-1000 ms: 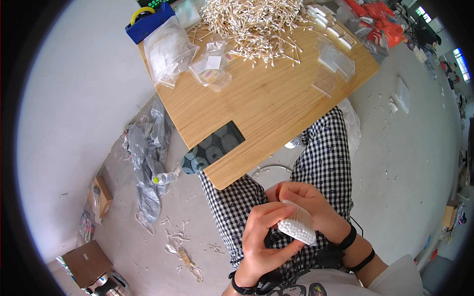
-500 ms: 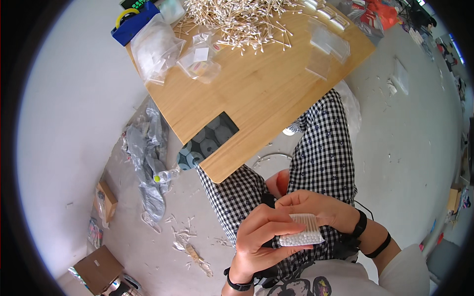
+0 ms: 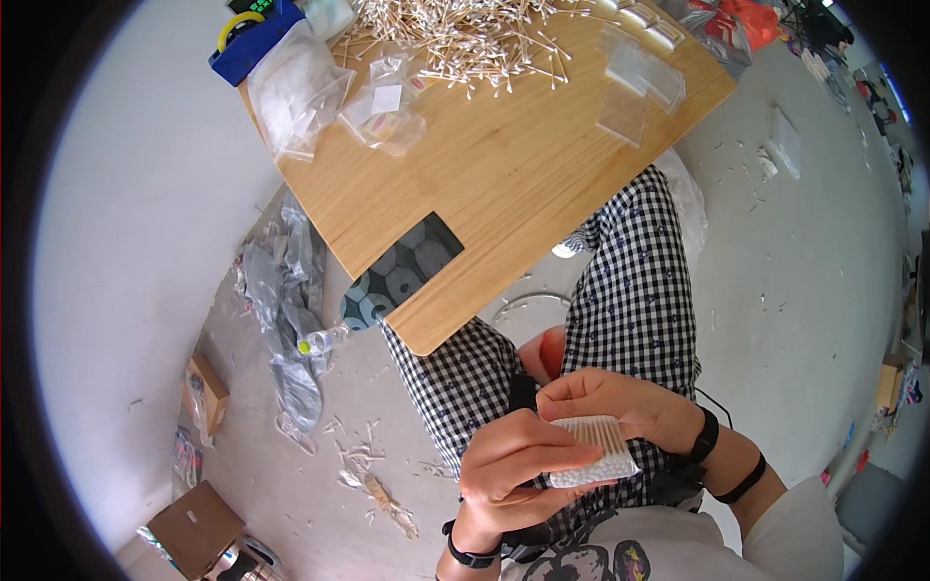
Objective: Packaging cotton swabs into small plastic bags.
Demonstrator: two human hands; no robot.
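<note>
Above my lap is a compact bundle of cotton swabs [image 3: 603,453], its white tips packed side by side toward me and its pale sticks pointing away. My left hand [image 3: 511,467] grips it from the left, fingers across the top and thumb below. At the bundle's far side, my right hand [image 3: 625,399] curls with thumb and forefinger pinched together; what sits between them is hidden. Whether clear film wraps the bundle, I cannot tell. A large loose heap of cotton swabs [image 3: 465,39] covers the far part of the wooden table [image 3: 494,184].
Clear bags [image 3: 644,77] lie at the table's right, near small packed bundles [image 3: 664,35]. Fuller plastic bags [image 3: 295,92] and a blue tape dispenser [image 3: 257,44] occupy its far left. A dark patterned pad [image 3: 407,271] shows at the near corner cutout. Grey plastic [image 3: 291,339] litters the floor.
The view has shifted slightly, so the table sits a little higher and further left. Both hands stay around the bundle, which tilts slightly and shows more of its sticks.
</note>
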